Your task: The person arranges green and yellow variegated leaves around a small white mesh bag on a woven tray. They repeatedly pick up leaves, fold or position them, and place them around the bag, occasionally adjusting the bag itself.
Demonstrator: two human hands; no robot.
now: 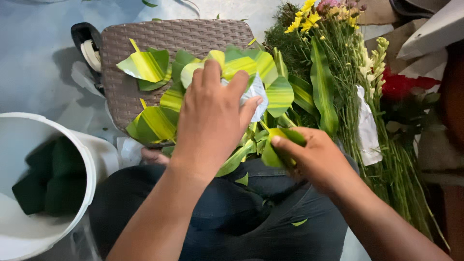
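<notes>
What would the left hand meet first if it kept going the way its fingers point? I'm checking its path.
Likely the striped green-yellow folded leaves just past the left hand, which lie on the brown woven stool; depth is unclear.

bare forearms, no sleeves; dark blue-grey trousers (232, 212).
</notes>
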